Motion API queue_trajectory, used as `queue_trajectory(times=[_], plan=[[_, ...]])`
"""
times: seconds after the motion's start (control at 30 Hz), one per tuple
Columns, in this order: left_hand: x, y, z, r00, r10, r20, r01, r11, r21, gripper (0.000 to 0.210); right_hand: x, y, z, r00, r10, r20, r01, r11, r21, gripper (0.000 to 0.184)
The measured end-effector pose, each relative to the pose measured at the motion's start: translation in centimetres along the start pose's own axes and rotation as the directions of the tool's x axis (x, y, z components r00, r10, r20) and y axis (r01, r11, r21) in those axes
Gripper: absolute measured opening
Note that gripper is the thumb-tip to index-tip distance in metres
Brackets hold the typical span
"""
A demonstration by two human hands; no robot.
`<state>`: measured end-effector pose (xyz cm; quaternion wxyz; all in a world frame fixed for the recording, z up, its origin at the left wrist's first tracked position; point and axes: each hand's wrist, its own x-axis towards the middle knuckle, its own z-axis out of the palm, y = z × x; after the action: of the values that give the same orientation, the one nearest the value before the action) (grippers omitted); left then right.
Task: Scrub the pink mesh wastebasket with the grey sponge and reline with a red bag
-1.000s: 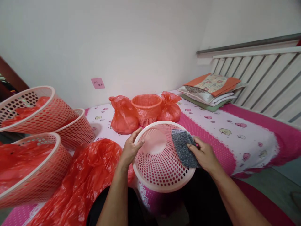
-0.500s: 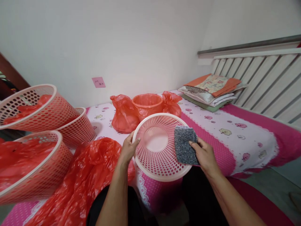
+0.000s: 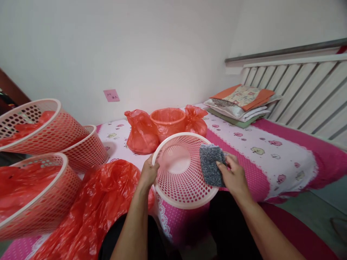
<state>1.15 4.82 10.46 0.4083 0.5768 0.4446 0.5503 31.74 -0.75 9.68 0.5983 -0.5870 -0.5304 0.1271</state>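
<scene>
The pink mesh basket (image 3: 177,178) was tilted over the edge of the bed (image 3: 227,150), its mouth toward the camera, in front of the person's dark-clothed legs. The left hand (image 3: 148,172) was pinching its rim, thumb inside; the right hand (image 3: 234,175) was pinching a grey cloth (image 3: 211,166) between thumb and fingers, the cloth covering part of the basket's right side. Just behind, the tilted rim hid the lower part of a red-lined basket (image 3: 169,126), which stood between a left red bag (image 3: 141,135) and a right red bag (image 3: 195,124). Crumpled red plastic (image 3: 103,198) lay beside the left forearm, crowding that side, with three more pink baskets (image 3: 54,135) clustered beyond it. Well apart, near the slatted headboard (image 3: 303,92), lay stacked cushions (image 3: 245,99); a pink card (image 3: 111,95) was on the wall.
</scene>
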Motion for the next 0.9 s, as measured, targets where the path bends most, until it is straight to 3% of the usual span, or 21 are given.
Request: queue_trajectory(times=[0.03, 0.1, 0.2, 0.37, 0.47, 0.7, 0.9], plan=[[0.0, 0.1, 0.0, 1.0, -0.005, 0.004, 0.005, 1.0, -0.002, 0.056, -0.3, -0.7, 0.0, 0.992, -0.123, -0.033, 0.121, 0.99, -0.073, 0.03], [-0.1, 0.3, 0.0, 1.0, -0.01, 0.017, 0.01, 1.0, -0.009, 0.06, -1.1, -2.2, 0.4, 0.952, -0.305, 0.032, 0.307, 0.942, -0.136, 0.024], [-0.2, 0.4, 0.1, 0.999, -0.003, 0.034, 0.003, 1.0, -0.002, 0.063, -2.0, -3.4, 1.9, 0.888, -0.383, 0.253, 0.416, 0.905, -0.092, 0.018], [-0.3, 0.2, 0.3, 0.997, 0.03, 0.077, -0.033, 0.999, 0.034, 0.062, -2.1, -2.9, 5.2, 0.851, -0.226, 0.474, 0.322, 0.938, -0.13, 0.018], [-0.3, 0.1, 0.3, 0.993, 0.057, 0.106, -0.06, 0.998, 0.025, 0.06, -1.5, -2.9, 7.0, 0.825, -0.165, 0.54, 0.298, 0.94, -0.168, 0.026], [-0.3, 0.6, 0.4, 0.995, 0.031, 0.094, -0.038, 0.997, 0.069, 0.059, 1.0, -2.7, 12.7, 0.874, 0.052, 0.483, 0.141, 0.924, -0.355, 0.033], [-0.6, 0.9, 0.6, 0.993, 0.004, 0.118, -0.003, 1.0, -0.012, 0.054, 0.6, 1.0, 17.8, 0.872, 0.188, 0.451, -0.003, 0.925, -0.38, 0.033]])
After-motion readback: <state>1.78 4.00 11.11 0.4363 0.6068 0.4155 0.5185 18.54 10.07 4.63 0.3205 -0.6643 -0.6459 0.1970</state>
